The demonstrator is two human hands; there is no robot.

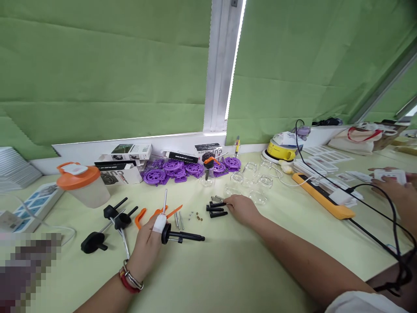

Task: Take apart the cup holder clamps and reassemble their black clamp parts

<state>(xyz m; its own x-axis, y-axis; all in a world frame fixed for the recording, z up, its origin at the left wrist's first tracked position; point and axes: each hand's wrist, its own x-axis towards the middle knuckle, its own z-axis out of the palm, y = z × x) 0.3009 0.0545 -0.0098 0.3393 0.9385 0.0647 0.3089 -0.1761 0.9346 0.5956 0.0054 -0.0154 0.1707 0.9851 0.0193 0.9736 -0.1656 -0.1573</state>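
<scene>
My left hand (pixel 148 243) is closed around a black plastic part with a round disc and a long stem (pixel 189 236) that points right. A thin metal rod (pixel 165 200) sticks up from the same hand, and white wrapping covers one finger. My right hand (pixel 243 209) reaches in from the right, its fingertips at the end of a short black plastic tube (pixel 216 204) that lies with similar tubes. Beside these tubes lies a metal coil spring (pixel 216 198). Between my hands are metal pins (pixel 179 220), tiny brass pieces (pixel 198 216) and orange plastic parts (pixel 174 211).
Left are black crank handles (pixel 94 242) and an orange-lidded jug (pixel 84 187). Purple plastic discs (pixel 174 167) and boxes (pixel 130 151) line the back. Glass jars (pixel 250 173) stand behind my right hand, near an orange power strip (pixel 322 196). Another person's hands (pixel 395 195) work far right.
</scene>
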